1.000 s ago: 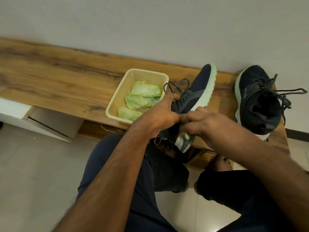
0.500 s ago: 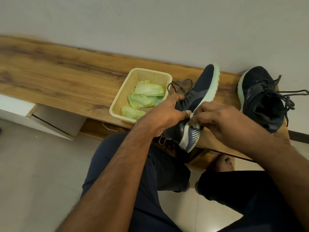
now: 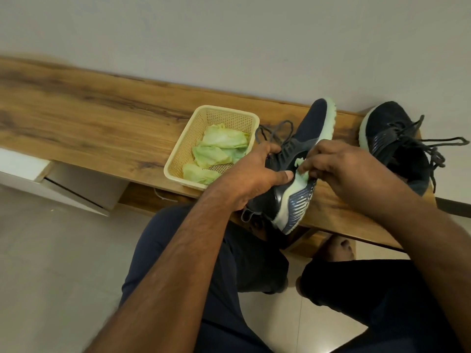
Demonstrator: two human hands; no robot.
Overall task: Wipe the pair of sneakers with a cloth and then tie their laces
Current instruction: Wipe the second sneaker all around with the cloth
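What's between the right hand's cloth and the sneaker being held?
Nothing visible. The right hand pinches the green cloth straight against the side of the sneaker, which the left hand grips. Loose laces sit on the far side.

Both hands forward, close together: left (image 3: 257, 171) fingers curled gripping, right (image 3: 339, 164) fingertips pinching.

Dim, warm, even indoor light with no visible source and no glare. Soft shadows lie under the bench (image 3: 102, 128). Wide-angle distortion bows its edges; the forearms near the lens look slightly soft.
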